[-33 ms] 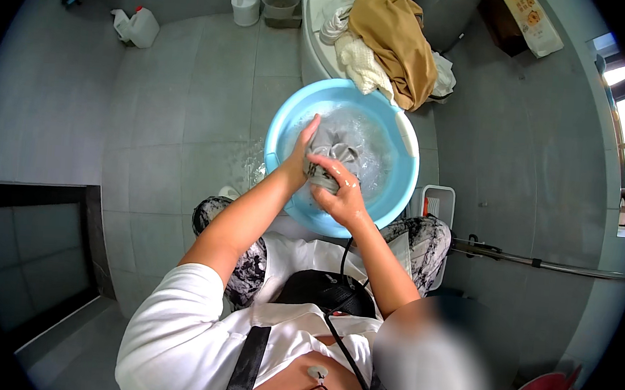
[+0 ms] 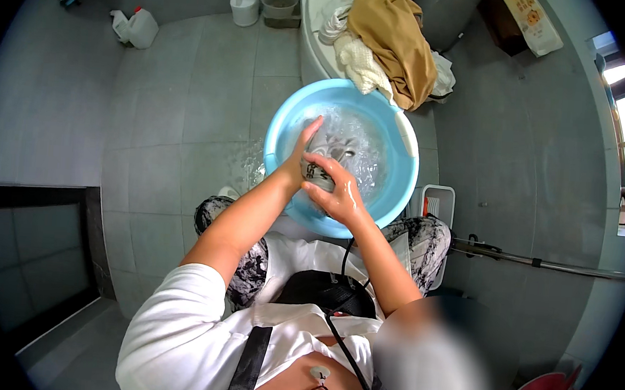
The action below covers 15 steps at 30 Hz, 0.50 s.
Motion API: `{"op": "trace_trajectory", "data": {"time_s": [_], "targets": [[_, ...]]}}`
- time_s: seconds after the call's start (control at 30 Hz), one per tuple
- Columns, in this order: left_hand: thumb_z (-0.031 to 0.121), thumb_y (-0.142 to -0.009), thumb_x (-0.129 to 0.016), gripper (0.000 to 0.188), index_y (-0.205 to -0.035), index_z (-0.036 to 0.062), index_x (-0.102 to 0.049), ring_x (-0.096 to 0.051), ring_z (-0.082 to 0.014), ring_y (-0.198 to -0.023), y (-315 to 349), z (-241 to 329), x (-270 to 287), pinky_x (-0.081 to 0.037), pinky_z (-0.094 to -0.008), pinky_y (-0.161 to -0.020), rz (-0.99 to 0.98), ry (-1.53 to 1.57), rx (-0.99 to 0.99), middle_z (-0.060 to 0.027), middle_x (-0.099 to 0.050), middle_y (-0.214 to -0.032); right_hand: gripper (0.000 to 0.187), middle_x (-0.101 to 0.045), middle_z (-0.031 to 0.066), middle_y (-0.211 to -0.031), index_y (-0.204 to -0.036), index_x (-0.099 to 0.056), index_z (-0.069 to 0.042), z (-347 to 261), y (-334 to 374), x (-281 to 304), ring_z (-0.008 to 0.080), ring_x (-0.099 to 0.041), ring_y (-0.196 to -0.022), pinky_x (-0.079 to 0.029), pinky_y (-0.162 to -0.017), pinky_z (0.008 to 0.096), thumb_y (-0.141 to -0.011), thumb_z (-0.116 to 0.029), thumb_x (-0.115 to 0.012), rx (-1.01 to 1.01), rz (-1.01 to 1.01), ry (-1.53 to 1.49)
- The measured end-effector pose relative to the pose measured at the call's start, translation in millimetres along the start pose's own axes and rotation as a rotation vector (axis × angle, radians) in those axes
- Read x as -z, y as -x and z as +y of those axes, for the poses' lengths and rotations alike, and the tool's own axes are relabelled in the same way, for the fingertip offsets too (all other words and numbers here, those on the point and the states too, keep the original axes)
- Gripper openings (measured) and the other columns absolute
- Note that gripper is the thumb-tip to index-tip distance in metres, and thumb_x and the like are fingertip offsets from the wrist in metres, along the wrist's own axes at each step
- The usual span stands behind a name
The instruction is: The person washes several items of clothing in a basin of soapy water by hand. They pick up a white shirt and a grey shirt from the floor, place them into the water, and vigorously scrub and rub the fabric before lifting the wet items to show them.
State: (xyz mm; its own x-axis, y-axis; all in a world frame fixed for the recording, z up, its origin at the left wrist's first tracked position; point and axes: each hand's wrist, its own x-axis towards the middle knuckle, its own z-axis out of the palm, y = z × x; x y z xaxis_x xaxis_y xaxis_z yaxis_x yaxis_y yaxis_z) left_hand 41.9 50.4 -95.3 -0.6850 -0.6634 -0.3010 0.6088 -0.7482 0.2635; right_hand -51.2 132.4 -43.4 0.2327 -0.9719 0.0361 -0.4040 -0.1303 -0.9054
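Observation:
A light blue basin (image 2: 280, 117) of sudsy water stands in front of me, between my knees. Above the water, a wet grey cloth item (image 2: 325, 165) with dark print is bunched between my two hands. My left hand (image 2: 300, 155) presses against its left side, one finger or the thumb stretched upward and the rest hidden behind the cloth. From the right, my right hand (image 2: 339, 192) grips the cloth's near part with thumb and fingers curved around it. Suds cling to the right hand. Whether the cloth is a whole garment I cannot tell.
Beyond the basin, a brown garment (image 2: 392, 37) and a cream knit (image 2: 361, 62) lie on the toilet (image 2: 311, 63). A white pump bottle (image 2: 244, 5) and a white jug (image 2: 143, 28) stand by the wall. At right are a white basket (image 2: 439, 195) and a metal pole (image 2: 568, 269).
My right hand has shifted slightly left, toward the left hand. The grey cloth has turned and bunched differently, with more of its dark print facing up.

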Motion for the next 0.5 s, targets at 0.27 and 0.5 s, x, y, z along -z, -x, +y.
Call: {"op": "trace_trajectory", "data": {"time_s": [0.27, 0.5], "targets": [[0.03, -0.088, -0.035, 0.032, -0.1, 0.0061, -0.052, -0.055, -0.022, -0.087, -42.5, -32.5, 36.0, -0.045, -0.0366, -0.077, 0.46, 0.055, -0.104, -0.0088, -0.056, -0.094, 0.026, -0.06, 0.0173, -0.081, -0.087, -0.054, -0.007, 44.3, -55.3, -2.6, 0.0385, -0.056, -0.077, -0.044, -0.067, 0.0428, -0.077, -0.031, -0.054, -0.207, 0.4, 0.452], [0.032, -0.081, -0.053, 0.033, -0.101, 0.0059, -0.05, -0.056, -0.02, -0.083, -57.4, -12.0, 38.2, -0.047, -0.0362, -0.073, 0.423, -0.293, -0.142, -0.0071, -0.056, -0.097, 0.023, -0.06, 0.0177, -0.081, -0.087, -0.054, -0.007, 107.2, -60.2, 46.8, 0.0376, -0.055, -0.079, -0.043, -0.068, 0.043, -0.083, -0.029, -0.047, -0.329, 0.457, 0.566]]}}
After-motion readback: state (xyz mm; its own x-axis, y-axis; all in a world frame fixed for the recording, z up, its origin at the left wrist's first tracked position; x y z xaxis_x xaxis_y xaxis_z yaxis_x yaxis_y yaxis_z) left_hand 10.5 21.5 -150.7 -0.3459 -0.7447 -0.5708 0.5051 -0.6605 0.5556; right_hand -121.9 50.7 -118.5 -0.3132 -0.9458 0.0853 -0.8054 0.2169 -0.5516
